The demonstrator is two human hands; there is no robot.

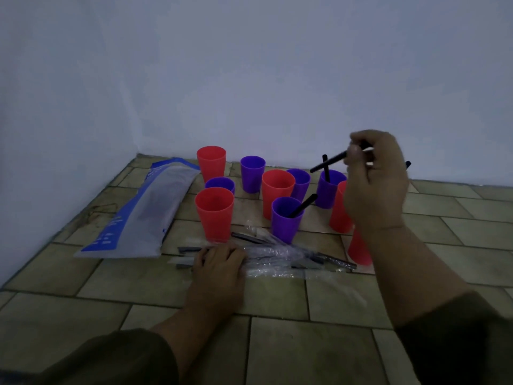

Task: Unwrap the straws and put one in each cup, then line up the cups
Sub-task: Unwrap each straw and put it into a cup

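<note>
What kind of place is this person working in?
Probably a bare indoor room, with the work done at floor level in a corner. The cups stand on beige tiles that look like flooring, two plain pale walls meet behind them, and no furniture shows.

tiled floor (pixel 319 343) | pale wall (pixel 249 65) | blue-and-clear plastic bag (pixel 144 212) lying flat, left

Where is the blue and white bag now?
In the head view, the bag lies flat on the tiled floor at the left, beside the red cups.
</note>
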